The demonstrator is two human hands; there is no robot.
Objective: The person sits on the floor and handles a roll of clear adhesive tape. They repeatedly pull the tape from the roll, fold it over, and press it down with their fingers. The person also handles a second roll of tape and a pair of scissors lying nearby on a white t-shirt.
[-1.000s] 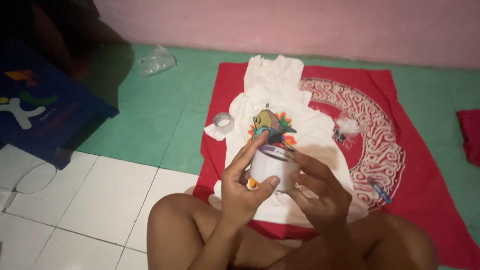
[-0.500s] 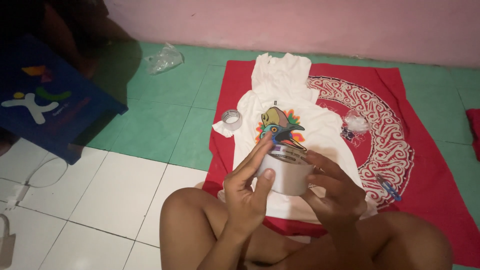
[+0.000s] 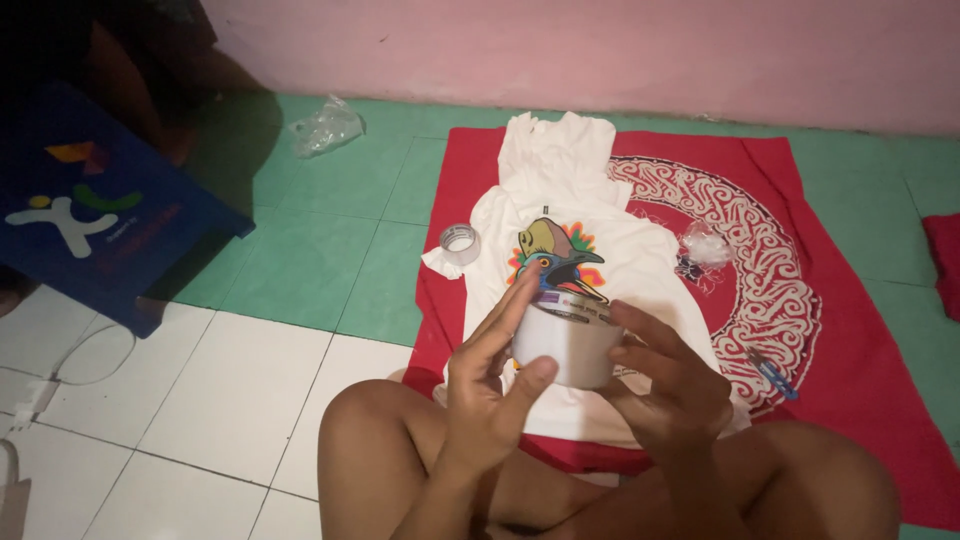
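Both hands hold a wide roll of white tape (image 3: 568, 344) above my lap. My left hand (image 3: 492, 388) grips its left side, with the thumb against the front. My right hand (image 3: 668, 388) wraps the right side of the roll. Beneath and beyond the roll lies a white T-shirt (image 3: 560, 210) with a colourful bird print, spread on a red patterned cloth (image 3: 840, 300). A small clear tape roll (image 3: 460, 243) rests on the shirt's left sleeve.
A crumpled clear plastic piece (image 3: 704, 243) and small blue scissors (image 3: 772, 374) lie on the red cloth. Another plastic wrapper (image 3: 325, 127) sits on the green floor tiles. A dark blue board (image 3: 90, 210) leans at left. My bare knees (image 3: 370, 440) frame the bottom.
The view shifted slightly. My hands turned the white tape roll a little, and the left fingers straightened along its side.
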